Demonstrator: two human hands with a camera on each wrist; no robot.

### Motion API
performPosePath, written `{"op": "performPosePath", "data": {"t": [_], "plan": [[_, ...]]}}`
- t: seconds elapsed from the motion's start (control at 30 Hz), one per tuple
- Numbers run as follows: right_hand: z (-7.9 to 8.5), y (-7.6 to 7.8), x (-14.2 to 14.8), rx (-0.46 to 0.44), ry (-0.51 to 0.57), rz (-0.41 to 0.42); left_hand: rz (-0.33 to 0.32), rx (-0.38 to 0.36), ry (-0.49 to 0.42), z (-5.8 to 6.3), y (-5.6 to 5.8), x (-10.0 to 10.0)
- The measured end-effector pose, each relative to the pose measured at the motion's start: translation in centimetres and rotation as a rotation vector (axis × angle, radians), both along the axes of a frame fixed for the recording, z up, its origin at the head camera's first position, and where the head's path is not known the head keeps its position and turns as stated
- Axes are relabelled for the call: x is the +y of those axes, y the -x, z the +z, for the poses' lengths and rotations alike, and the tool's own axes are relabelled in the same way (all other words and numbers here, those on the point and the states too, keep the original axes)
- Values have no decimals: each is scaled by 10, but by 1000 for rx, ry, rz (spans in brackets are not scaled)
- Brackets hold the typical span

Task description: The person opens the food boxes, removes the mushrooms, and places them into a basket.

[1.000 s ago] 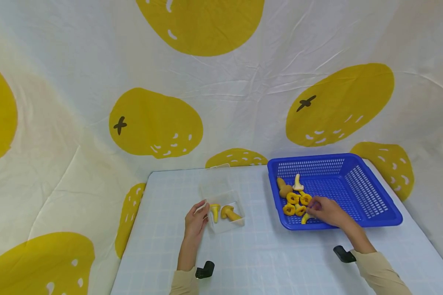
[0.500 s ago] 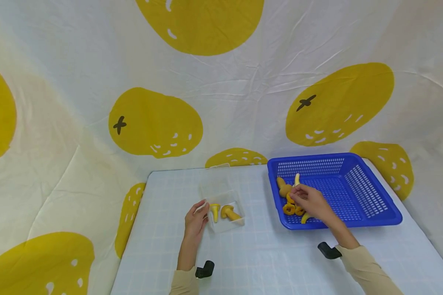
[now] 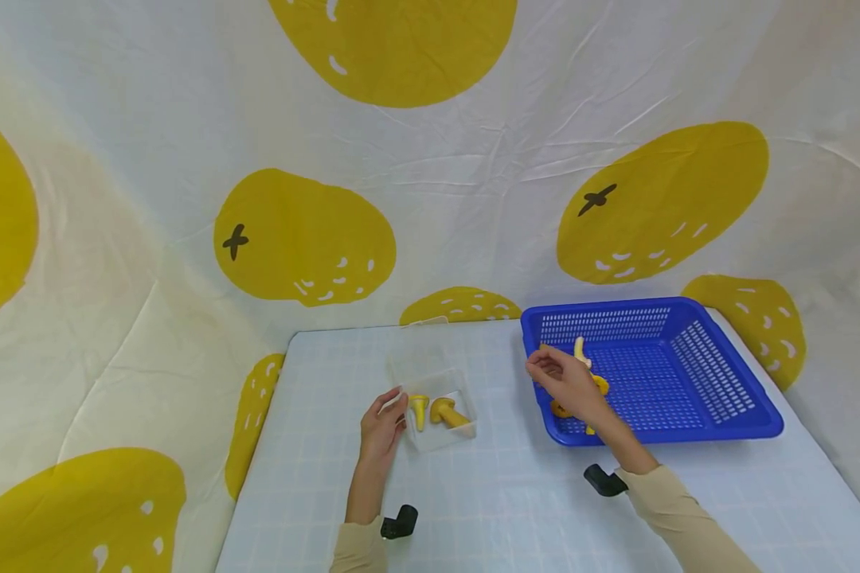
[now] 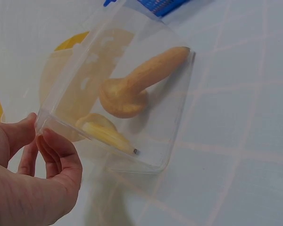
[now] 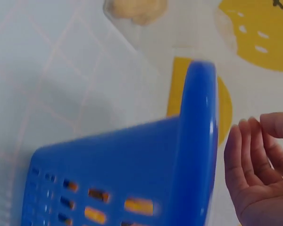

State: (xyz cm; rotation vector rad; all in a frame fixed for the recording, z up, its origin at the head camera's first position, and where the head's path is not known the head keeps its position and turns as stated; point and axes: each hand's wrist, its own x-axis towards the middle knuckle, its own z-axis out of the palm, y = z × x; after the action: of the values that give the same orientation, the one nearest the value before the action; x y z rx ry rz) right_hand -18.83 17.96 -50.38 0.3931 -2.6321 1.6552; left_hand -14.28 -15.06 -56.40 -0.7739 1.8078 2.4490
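My left hand (image 3: 380, 434) pinches the left rim of a small clear plastic box (image 3: 430, 443) between thumb and fingers. Inside lie a slim yellow mushroom (image 4: 104, 129) and a thicker brown mushroom (image 4: 146, 75), both toy-like. The box's clear lid (image 3: 417, 360) stands raised behind it. Over the left rim of a blue mesh basket (image 3: 688, 390) hovers my right hand (image 3: 569, 390). In the right wrist view its fingers are loosely bent, the thumb near the fingertips, and nothing shows between them. It covers part of the basket's contents: a pale-stemmed mushroom (image 3: 579, 348) and yellow ring-topped pieces (image 3: 600, 385).
The basket stands at the back right of the table (image 3: 516, 509), which has a pale checked cover. A white cloth (image 3: 473, 223) printed with yellow fruit hangs right behind. A strip of table separates box and basket.
My right hand has travelled left, from the basket's front middle across the mushrooms to its left rim. My left hand and the box keep their places.
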Motion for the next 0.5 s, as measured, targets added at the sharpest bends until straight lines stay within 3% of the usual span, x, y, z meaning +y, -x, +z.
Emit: {"op": "performPosePath", "data": {"t": [0.23,0.5], "plan": [[0,1,-26,19,8,1,-2,-2,-3,0,0,1],[-3,4,-53,88,-18,100,10,-5,-1,-1,2,0]]}}
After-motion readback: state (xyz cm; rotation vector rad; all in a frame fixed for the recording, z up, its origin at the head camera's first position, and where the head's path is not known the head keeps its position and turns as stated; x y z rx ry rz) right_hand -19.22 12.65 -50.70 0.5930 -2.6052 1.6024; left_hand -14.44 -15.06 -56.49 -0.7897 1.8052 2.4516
